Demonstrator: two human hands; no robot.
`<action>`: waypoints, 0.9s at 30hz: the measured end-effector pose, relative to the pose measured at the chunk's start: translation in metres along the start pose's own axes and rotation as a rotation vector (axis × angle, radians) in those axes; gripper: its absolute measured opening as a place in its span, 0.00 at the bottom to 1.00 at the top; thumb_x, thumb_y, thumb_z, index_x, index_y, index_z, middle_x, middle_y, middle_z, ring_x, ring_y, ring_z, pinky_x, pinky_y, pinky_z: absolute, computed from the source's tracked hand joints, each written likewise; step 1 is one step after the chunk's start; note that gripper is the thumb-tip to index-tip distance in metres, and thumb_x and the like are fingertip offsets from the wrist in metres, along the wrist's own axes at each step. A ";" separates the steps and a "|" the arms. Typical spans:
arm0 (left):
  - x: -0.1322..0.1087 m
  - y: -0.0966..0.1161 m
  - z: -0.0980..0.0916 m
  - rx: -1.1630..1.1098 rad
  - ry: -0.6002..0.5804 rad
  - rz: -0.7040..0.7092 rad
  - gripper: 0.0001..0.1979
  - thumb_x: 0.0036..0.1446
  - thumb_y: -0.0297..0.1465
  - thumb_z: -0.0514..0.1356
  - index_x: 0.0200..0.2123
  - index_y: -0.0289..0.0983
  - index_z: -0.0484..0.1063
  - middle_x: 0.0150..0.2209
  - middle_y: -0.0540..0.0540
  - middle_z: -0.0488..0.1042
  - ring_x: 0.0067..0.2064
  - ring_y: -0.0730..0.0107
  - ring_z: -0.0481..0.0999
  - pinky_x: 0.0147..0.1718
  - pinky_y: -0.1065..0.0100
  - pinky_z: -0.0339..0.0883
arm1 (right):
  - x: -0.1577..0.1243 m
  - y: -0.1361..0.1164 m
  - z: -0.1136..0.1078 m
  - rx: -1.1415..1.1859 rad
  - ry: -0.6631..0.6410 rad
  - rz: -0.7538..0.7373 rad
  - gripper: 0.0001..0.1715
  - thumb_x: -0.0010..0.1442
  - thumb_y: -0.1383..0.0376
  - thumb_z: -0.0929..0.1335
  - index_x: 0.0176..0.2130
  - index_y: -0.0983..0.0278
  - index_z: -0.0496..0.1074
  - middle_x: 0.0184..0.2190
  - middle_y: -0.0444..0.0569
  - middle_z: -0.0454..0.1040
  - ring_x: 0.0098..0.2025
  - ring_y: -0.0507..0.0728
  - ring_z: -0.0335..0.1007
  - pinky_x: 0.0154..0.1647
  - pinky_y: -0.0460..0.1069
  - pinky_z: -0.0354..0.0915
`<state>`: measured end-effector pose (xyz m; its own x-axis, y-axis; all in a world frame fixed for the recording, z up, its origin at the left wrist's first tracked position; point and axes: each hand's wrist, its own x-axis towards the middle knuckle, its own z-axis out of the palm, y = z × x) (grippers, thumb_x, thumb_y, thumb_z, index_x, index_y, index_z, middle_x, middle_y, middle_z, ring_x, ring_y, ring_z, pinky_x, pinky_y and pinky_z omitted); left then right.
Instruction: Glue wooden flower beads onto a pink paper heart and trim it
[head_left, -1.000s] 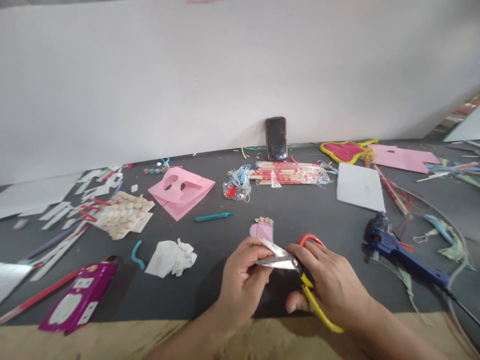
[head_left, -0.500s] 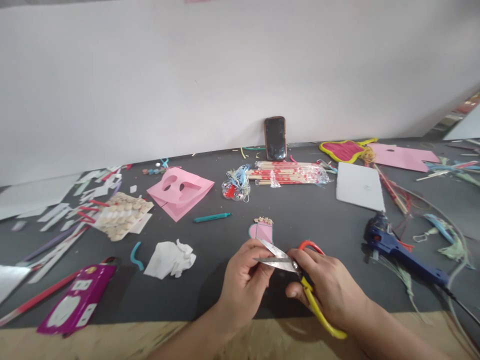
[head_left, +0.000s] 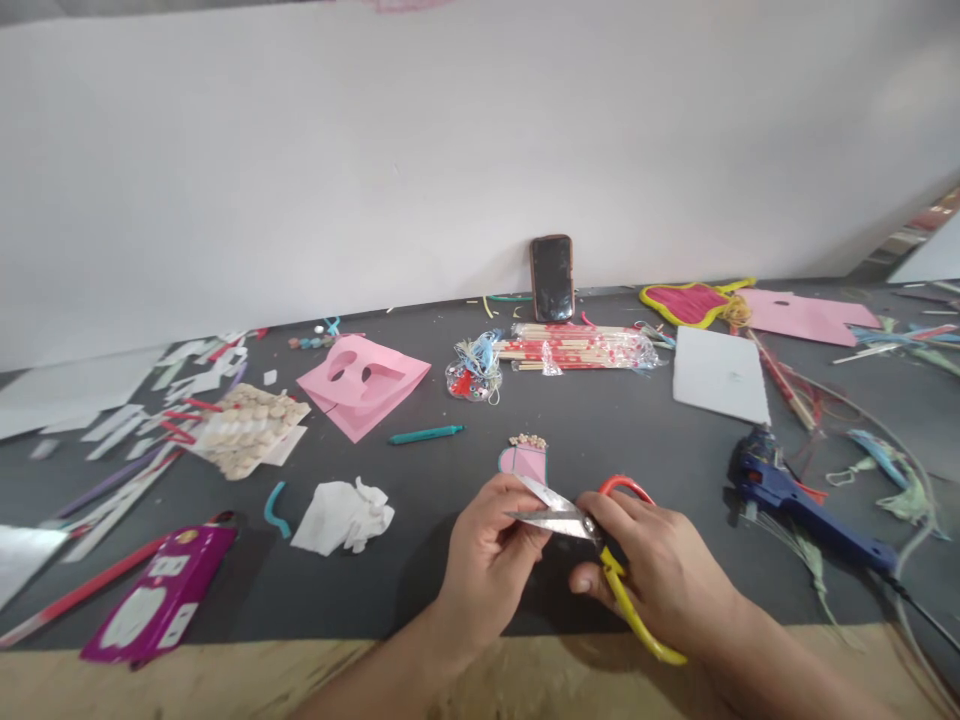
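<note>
The left grip (head_left: 491, 560) is closed on the steel blades of a pair of scissors with yellow and red plastic handles (head_left: 559, 522), pinching them between thumb and fingers. The right grip (head_left: 664, 570) is closed around the scissors near the pivot, with the yellow handle running down past the palm and the red loop showing above the knuckles. The blades stand slightly parted in a narrow V. The scissors are held just above the dark grey surface (head_left: 645, 425), near its front edge and just below a small pink paper shape with a teal outline (head_left: 523, 464).

A crumpled white tissue (head_left: 342, 516) lies left of the left grip, and a blue hot glue gun (head_left: 795, 507) lies to the right of the right grip. Farther back are a pink folded card with cut-out eye holes (head_left: 364, 385), a teal marker-like stick (head_left: 425, 434), a plastic-wrapped bundle of wooden sticks with red print (head_left: 577, 346) and a white foam sheet (head_left: 720, 375). A black phone (head_left: 552, 278) leans upright against the white wall (head_left: 450, 150). A purple printed packet (head_left: 161, 595) lies at the front left.
</note>
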<state>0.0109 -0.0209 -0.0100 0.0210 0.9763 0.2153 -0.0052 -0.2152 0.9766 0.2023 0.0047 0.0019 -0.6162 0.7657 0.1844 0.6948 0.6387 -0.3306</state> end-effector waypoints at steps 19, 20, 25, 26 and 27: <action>-0.002 0.005 0.000 0.043 0.003 -0.017 0.07 0.57 0.28 0.59 0.28 0.36 0.75 0.30 0.49 0.69 0.29 0.76 0.69 0.26 0.75 0.63 | -0.001 -0.006 0.003 0.076 -0.031 -0.021 0.38 0.57 0.35 0.55 0.41 0.65 0.66 0.27 0.50 0.72 0.25 0.59 0.70 0.24 0.50 0.62; -0.002 0.005 0.000 0.052 0.004 -0.011 0.07 0.57 0.28 0.59 0.27 0.36 0.75 0.30 0.49 0.69 0.29 0.75 0.69 0.27 0.75 0.63 | -0.002 -0.006 0.003 0.077 -0.037 -0.018 0.38 0.57 0.36 0.54 0.41 0.65 0.66 0.27 0.50 0.71 0.25 0.59 0.69 0.24 0.50 0.61; -0.001 0.006 0.001 0.067 0.003 -0.007 0.08 0.58 0.29 0.59 0.27 0.36 0.75 0.30 0.48 0.69 0.32 0.73 0.71 0.31 0.73 0.65 | -0.004 -0.005 0.002 0.028 -0.083 0.000 0.29 0.64 0.43 0.55 0.40 0.64 0.65 0.26 0.49 0.71 0.24 0.58 0.68 0.23 0.50 0.60; 0.000 0.006 0.001 0.071 0.003 -0.007 0.08 0.58 0.29 0.59 0.27 0.36 0.75 0.30 0.48 0.69 0.32 0.73 0.71 0.31 0.73 0.65 | -0.004 -0.005 0.002 0.017 -0.090 0.003 0.27 0.64 0.44 0.55 0.39 0.64 0.64 0.26 0.49 0.71 0.24 0.58 0.68 0.23 0.49 0.59; 0.000 0.006 0.001 0.077 0.002 -0.005 0.09 0.58 0.29 0.59 0.27 0.36 0.75 0.30 0.48 0.69 0.32 0.73 0.71 0.32 0.73 0.66 | -0.005 -0.005 0.002 0.009 -0.096 0.005 0.26 0.65 0.45 0.55 0.39 0.63 0.64 0.26 0.49 0.71 0.24 0.58 0.67 0.23 0.49 0.59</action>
<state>0.0121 -0.0225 -0.0037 0.0188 0.9775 0.2102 0.0716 -0.2110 0.9749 0.2011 -0.0021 0.0010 -0.6459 0.7577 0.0932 0.6949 0.6341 -0.3392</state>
